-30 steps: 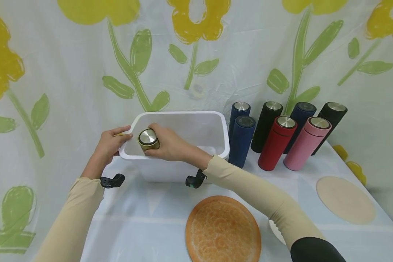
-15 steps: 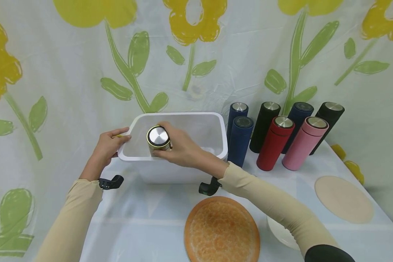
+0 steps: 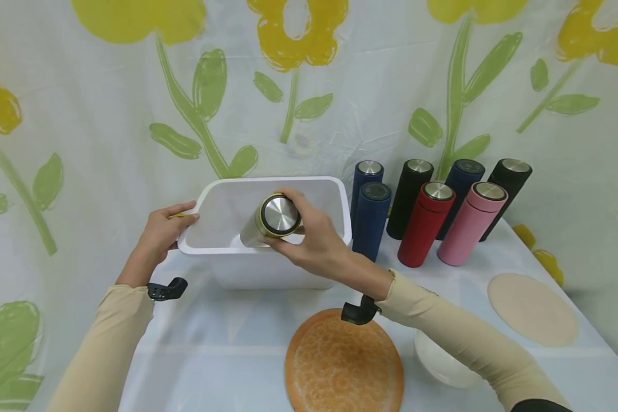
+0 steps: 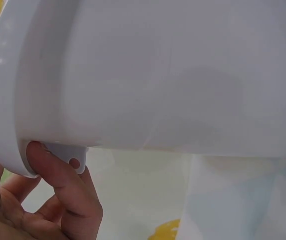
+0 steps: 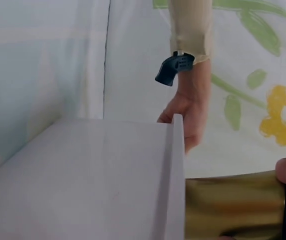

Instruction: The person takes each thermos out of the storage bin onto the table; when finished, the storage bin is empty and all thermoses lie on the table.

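Observation:
My right hand (image 3: 319,234) grips a gold thermos flask (image 3: 280,214) near its steel-topped lid, fingers on the far side and thumb on the near side. The flask tilts, its lower body inside the white plastic tub (image 3: 268,269). In the right wrist view the flask's gold side (image 5: 232,205) shows beyond the tub's wall, fingertips at its edge. At the tub's left end, my left hand (image 3: 159,232) pinches the rim. The left wrist view shows a curled finger (image 4: 65,180) under that rim (image 4: 0,100), beside a small tab with a hole.
Right of the tub stand several flasks: blue (image 3: 372,220), black (image 3: 411,197), red (image 3: 426,223) and pink (image 3: 472,223). A round bread-like disc (image 3: 345,363) lies in front, beside a white bowl (image 3: 443,363) partly under my right forearm. A beige round mat (image 3: 533,309) lies at right.
My right hand has moved right and up with the gold flask, which now shows more of its body and tilts. The left hand stays on the rim.

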The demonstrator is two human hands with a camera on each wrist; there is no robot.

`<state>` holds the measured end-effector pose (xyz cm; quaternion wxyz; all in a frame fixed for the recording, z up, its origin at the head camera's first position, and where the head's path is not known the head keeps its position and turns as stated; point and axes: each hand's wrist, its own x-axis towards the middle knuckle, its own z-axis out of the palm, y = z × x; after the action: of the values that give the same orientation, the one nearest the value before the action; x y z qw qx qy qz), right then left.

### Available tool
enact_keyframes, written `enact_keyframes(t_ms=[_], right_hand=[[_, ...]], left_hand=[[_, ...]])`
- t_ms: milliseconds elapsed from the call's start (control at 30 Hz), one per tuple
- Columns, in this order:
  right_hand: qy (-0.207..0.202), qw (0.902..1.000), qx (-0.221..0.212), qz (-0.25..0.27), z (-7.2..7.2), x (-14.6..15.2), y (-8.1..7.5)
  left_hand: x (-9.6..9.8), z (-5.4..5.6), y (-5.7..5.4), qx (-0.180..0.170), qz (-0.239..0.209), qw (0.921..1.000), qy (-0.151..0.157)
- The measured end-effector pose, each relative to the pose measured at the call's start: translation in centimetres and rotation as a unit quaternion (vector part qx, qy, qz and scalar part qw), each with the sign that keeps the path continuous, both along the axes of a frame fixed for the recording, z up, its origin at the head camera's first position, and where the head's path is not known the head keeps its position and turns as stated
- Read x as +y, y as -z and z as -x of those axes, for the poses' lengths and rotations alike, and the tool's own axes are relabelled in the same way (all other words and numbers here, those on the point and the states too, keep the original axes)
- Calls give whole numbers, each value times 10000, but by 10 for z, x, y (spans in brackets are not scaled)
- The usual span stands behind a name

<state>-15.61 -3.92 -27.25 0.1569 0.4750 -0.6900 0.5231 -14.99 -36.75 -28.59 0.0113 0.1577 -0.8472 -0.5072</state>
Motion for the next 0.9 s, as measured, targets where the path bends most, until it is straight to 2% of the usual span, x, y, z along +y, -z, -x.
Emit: enact_keyframes(t_ms=[367,633,900], right_hand=[[264,9935,770,800,-17,31,-19],[-26,9876,925,1266,-35,46,-30],[265,9786,1213,1638,-57,70,-40]], left_hand=[[-1,1,0,3,26,10000,10],[-1,0,-1,-17,19,10000,-35],[-1,2,-1,-28,-31,10000,-51]])
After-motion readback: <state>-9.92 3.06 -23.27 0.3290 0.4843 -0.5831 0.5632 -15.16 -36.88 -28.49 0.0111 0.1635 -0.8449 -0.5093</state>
